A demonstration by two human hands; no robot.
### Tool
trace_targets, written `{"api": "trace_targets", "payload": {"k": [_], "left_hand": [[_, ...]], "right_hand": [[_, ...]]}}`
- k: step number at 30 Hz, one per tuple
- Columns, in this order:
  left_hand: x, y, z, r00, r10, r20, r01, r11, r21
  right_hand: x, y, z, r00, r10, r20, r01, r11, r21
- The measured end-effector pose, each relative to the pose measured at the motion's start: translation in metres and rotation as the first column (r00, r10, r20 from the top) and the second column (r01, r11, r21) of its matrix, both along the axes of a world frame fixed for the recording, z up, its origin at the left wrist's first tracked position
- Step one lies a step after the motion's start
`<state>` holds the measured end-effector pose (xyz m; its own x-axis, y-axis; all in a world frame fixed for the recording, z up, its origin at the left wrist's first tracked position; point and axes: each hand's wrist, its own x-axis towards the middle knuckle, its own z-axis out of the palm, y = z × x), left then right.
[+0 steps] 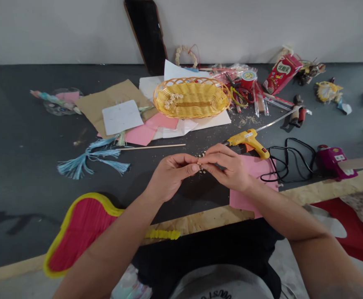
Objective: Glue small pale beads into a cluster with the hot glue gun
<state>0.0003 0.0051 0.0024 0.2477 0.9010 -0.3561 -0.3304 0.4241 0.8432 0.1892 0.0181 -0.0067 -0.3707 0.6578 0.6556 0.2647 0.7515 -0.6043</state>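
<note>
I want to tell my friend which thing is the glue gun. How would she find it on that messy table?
Start at the yellow woven basket in the middle of the dark table. Come towards the two hands, and just beyond the right hand lies the glue gun, beside a pink sheet. It is the only yellow pistol-shaped tool, with an orange trigger and a black cord nearby.

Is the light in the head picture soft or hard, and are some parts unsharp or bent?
Head view: soft, even light, with faint shadows under the left hand and right hand; the small beads they pinch are too blurred to make out; the table edge bends from wide-lens distortion.
</note>
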Motion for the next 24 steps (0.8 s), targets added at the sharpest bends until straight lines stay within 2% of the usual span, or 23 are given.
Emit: {"api": "trace_targets", "payload": {"k": [8, 15, 20, 24], "left_hand": [[0.0007, -0.0007, -0.0034, 0.998, 0.045, -0.034, -0.045, 0.999, 0.017], [0.0007, -0.0007, -0.0016, 1.000, 0.009, 0.029, -0.010, 1.000, 0.027], [0.0002, -0.0010, -0.0017, 1.000, 0.001, 0.011, -0.002, 0.998, 0.058], [-0.0008, -0.0019, -0.0039, 1.000, 0.005, -0.009, -0.004, 0.994, 0.106]], "right_hand": [[-0.0048, -0.0025, -0.0042, 0.999, -0.009, -0.035, 0.009, 1.000, -0.021], [-0.0048, -0.0025, 0.0033, 0.991, 0.044, -0.125, -0.055, 0.995, -0.087], [-0.0038, -0.0011, 0.0034, 0.997, 0.053, -0.058, -0.054, 0.998, -0.024], [-0.0054, -0.0022, 0.0028, 0.998, 0.049, -0.044, -0.051, 0.998, -0.031]]}}
